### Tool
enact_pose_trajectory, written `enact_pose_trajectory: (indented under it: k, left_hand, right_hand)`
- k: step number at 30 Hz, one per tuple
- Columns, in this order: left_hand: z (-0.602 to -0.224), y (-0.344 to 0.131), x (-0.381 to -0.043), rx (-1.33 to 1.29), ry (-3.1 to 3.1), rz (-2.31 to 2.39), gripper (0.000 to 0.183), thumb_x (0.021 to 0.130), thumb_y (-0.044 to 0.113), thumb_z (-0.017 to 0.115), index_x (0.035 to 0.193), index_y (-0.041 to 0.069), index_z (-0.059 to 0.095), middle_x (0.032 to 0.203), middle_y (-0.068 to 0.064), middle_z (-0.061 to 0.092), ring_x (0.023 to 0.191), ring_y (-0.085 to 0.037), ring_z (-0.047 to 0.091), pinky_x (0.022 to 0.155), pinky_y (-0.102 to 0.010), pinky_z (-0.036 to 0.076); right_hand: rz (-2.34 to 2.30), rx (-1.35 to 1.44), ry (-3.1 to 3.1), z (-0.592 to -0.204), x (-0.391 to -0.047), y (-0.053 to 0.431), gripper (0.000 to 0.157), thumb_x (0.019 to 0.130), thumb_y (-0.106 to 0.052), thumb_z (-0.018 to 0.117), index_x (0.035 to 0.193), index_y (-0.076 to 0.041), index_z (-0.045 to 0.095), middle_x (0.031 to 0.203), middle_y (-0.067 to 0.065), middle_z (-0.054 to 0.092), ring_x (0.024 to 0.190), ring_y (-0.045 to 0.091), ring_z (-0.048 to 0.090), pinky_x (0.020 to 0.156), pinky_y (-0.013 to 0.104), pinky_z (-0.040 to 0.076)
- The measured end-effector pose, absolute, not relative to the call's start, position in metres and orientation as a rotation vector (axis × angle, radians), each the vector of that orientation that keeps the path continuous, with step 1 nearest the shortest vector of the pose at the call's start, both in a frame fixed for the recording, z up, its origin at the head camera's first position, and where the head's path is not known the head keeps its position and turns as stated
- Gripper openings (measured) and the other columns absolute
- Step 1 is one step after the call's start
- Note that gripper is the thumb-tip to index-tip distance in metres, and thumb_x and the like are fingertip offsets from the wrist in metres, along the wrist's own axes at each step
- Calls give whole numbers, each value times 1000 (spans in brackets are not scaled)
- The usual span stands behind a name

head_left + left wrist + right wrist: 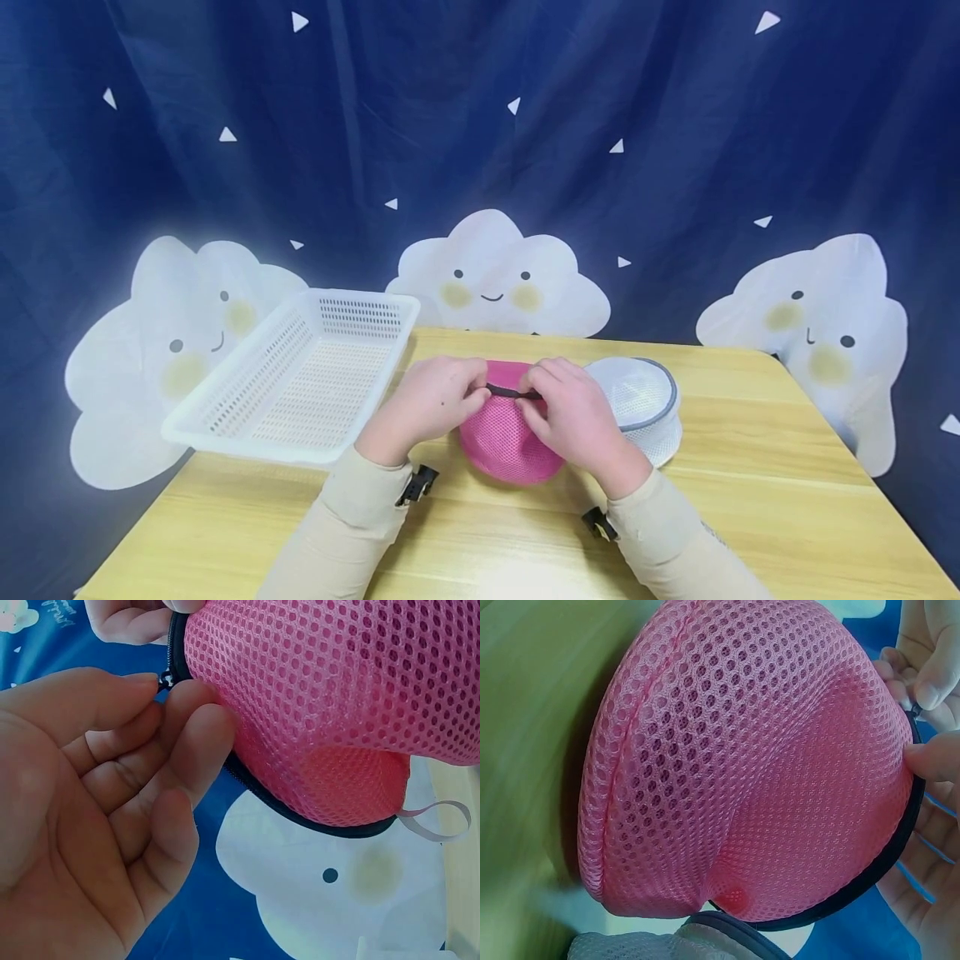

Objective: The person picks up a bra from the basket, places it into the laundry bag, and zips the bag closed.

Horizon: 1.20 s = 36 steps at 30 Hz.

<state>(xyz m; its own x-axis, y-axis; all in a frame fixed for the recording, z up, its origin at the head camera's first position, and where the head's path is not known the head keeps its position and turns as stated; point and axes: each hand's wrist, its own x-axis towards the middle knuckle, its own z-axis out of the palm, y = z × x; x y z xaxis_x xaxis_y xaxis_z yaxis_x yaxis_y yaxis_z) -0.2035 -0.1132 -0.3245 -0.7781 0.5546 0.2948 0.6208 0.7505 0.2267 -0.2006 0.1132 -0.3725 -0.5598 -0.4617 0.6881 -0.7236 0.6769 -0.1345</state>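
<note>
A pink mesh laundry bag [513, 446] with a black zipper edge [855, 896] sits on the table between both hands. In the left wrist view, my left hand [97, 795] pinches the small zipper pull [166, 678] between thumb and forefinger. My right hand [573, 408] grips the zipper edge close by, its thumb on the pink mesh in the right wrist view. A grey loop tab [442, 821] sticks out from the bag's edge. Part of the zipper is hidden behind the fingers. Just right of the pink bag stands a white mesh bag [637, 396] with a grey rim.
To the left is a white plastic basket [251, 450] with slotted walls. The wooden table [780, 467] reaches back to a dark blue curtain [450, 108] with clouds on it. Each sleeve carries a black wrist mount [417, 485].
</note>
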Motion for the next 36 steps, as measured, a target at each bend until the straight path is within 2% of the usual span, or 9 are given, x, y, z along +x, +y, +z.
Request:
enact_pose_trajectory:
  k: [18,26,36]
  left_hand:
    - [-329,-98,-197,-1003,-2713,-488,26,91,21,66,73,23,48,58,13,44,56,-8,46,53,-27,40]
    - [-331,-96,-197,-1002,-2699,-480,27,91,20,66,73,24,48,58,13,44,57,-8,46,53,-27,40]
    - [-331,-102,-201,-998,-2706,-467,26,91,19,65,72,23,48,57,13,42,54,-6,44,51,-26,39]
  right_hand:
    - [486,918,-2263,-374,-198,107,21,81,-19,82,93,-15,65,93,-3,65,90,21,60,82,38,51]
    - [498,968,-2164,-376,-200,106,18,79,-8,80,85,-14,64,89,-4,64,84,18,59,76,35,51]
    - [513,973,-2158,-375,-201,108,17,81,-7,79,84,-14,63,89,-4,65,84,18,60,77,34,51]
